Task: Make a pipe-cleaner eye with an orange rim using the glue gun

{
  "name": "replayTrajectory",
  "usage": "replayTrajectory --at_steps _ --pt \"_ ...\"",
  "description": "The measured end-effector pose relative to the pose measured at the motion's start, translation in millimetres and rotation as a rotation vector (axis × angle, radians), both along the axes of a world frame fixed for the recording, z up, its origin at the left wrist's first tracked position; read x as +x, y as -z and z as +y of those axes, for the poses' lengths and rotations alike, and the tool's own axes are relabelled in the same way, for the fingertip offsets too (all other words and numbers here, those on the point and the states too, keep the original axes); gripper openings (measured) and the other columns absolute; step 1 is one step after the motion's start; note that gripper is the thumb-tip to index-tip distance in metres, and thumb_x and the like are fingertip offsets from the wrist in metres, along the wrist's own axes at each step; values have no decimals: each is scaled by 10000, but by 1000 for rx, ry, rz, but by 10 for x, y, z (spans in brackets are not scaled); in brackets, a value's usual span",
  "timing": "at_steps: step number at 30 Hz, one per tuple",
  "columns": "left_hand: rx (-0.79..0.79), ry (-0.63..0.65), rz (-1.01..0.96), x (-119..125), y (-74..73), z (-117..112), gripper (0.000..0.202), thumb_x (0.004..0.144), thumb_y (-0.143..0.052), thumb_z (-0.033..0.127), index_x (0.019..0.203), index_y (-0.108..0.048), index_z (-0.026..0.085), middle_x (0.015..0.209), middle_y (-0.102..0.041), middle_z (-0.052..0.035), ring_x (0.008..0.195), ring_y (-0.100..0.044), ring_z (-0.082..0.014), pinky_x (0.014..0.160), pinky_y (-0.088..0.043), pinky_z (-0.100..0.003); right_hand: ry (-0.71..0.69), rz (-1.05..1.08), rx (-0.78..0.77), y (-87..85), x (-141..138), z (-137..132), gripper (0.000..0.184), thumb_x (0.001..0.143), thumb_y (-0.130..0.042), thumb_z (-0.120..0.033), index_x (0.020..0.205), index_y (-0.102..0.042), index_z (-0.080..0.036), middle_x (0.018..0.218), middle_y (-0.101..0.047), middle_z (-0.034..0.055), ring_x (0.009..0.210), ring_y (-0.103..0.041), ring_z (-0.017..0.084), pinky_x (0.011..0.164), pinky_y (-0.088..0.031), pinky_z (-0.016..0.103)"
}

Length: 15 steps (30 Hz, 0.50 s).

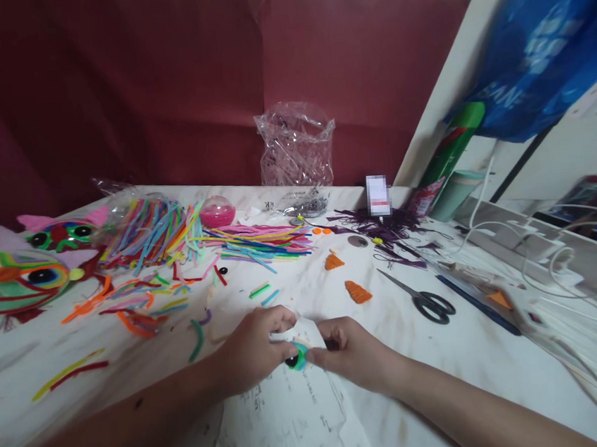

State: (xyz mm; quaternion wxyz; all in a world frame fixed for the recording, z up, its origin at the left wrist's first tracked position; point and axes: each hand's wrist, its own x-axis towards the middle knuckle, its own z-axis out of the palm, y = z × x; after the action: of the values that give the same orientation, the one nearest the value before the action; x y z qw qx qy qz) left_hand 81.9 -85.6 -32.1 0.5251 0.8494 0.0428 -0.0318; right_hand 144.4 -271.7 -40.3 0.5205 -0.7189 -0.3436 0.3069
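Observation:
My left hand (259, 351) and my right hand (355, 354) meet near the table's front. Between their thumbs and fingers is a small craft eye (298, 358), a black pupil ringed in green and blue fuzzy strip. A white piece of paper (308, 331) stands up behind it, touched by both hands. Both hands have their fingers curled; part of the eye is hidden under the thumbs. Below them lies a printed paper sheet (289, 417). Two orange fuzzy pieces, one of them a wedge (358, 292), lie just beyond my right hand.
Scissors (422, 300) lie right of my hands. Pipe cleaners (149, 234) are heaped at the back left, with loose bits (132, 299) nearer. Decorated face masks (31, 277) sit at the left edge. Purple tassels (403, 228), a phone-like screen (378, 194) and white cables (539, 237) are at right.

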Motion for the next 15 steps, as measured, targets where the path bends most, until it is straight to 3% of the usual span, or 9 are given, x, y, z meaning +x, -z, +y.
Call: replayTrajectory --at_steps 5,8,10,12,13,15 --pt "-131 46 61 1 -57 -42 278 608 -573 240 876 -560 166 673 -504 32 649 -549 -160 563 -415 -231 -18 -24 36 13 -33 15 163 773 -578 -231 646 -522 -146 607 -357 -52 571 -315 79 498 -254 212" --pt "-106 49 8 42 -16 -7 375 628 -555 228 998 -551 170 668 -529 27 651 -569 -182 555 -433 -251 9 -52 40 40 0 55 200 762 -588 -250 611 -497 -155 604 -358 -54 571 -328 79 497 -265 207" --pt "23 -19 -193 67 30 31 455 647 -590 229 1098 -545 181 834 -620 -38 826 -602 -241 676 -478 -317 101 -96 -17 54 46 53 242 756 -587 -282 578 -471 -166 572 -341 -59 544 -324 80 474 -258 208" --pt "227 -64 -491 51 56 51 413 678 -626 212 1088 -577 198 1020 -642 -85 992 -571 -273 844 -446 -383 237 -188 -106 59 76 -2 258 746 -590 -328 575 -469 -178 541 -355 -58 517 -343 90 456 -266 216" --pt "327 -26 -607 27 61 50 339 713 -623 196 1051 -602 203 1043 -649 -86 1011 -565 -267 896 -416 -397 300 -261 -150 64 88 -49 255 744 -591 -359 592 -487 -182 539 -391 -48 516 -375 103 457 -287 224" --pt "481 141 -690 -18 67 39 149 786 -611 176 931 -639 195 913 -683 -57 907 -602 -219 862 -424 -348 441 -458 -167 96 139 -152 199 752 -583 -393 751 -549 -197 593 -520 -16 535 -473 142 503 -380 250"
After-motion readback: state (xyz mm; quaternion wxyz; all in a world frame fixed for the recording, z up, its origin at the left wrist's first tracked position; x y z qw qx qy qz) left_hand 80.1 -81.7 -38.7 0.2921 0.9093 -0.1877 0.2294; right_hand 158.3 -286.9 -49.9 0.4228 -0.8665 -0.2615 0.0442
